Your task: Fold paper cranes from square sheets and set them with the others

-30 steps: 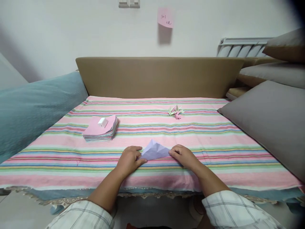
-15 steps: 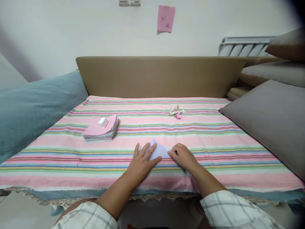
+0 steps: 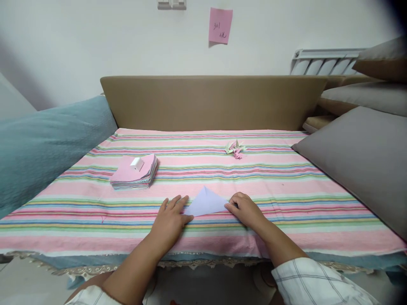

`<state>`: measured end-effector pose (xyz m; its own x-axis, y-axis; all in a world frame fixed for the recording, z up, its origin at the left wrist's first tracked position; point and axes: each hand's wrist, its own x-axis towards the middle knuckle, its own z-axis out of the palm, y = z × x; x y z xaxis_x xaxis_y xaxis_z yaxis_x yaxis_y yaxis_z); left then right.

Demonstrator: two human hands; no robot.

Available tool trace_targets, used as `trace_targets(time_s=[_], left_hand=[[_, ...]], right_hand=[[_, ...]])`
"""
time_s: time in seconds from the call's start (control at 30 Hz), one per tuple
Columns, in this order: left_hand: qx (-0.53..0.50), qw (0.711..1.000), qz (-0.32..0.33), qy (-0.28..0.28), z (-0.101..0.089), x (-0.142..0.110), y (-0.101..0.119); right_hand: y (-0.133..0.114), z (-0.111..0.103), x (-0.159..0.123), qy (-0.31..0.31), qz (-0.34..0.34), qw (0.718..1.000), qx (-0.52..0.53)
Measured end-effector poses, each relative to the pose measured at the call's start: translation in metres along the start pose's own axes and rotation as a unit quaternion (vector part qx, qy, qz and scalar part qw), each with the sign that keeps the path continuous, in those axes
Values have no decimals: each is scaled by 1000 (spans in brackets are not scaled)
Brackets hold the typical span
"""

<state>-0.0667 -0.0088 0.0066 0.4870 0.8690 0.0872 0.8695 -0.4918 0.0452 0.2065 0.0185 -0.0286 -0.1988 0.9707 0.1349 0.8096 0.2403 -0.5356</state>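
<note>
A sheet of lavender paper (image 3: 206, 203), folded into a flat triangle with its peak pointing away from me, lies on the striped cloth. My right hand (image 3: 243, 207) pinches its right corner between thumb and curled fingers. At the left corner rests my left hand (image 3: 171, 216), palm down with the fingers spread; its thumb touches the paper's lower left edge. A faint crease shows near the peak.
Left of the hands is a stack of coloured paper (image 3: 133, 170) with a small white block (image 3: 137, 164) on top. Folded paper figures (image 3: 235, 149) sit farther back. Grey cushions (image 3: 356, 148) line the right side, a blue-covered armrest (image 3: 54, 140) the left.
My left hand swept onto the paper, then slid back to its left corner. The paper, partly raised at first, now lies flatter. My right hand has kept its hold on the right corner.
</note>
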Motion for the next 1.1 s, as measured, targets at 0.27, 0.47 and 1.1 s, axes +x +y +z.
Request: trace_targets(time_s=[0.27,0.47,1.1], left_hand=[[-84,995,-49,-25,-15,-6,-21],[-174,982,-56,42,0,2,-16],[-691,687,-170,149,-8,22,6]], right_hand=[[5,-5,-2,-34,-25,998,37],[0,-10,-2,-4,-50,994,93],[-20,-17,0,109,66,889,440]])
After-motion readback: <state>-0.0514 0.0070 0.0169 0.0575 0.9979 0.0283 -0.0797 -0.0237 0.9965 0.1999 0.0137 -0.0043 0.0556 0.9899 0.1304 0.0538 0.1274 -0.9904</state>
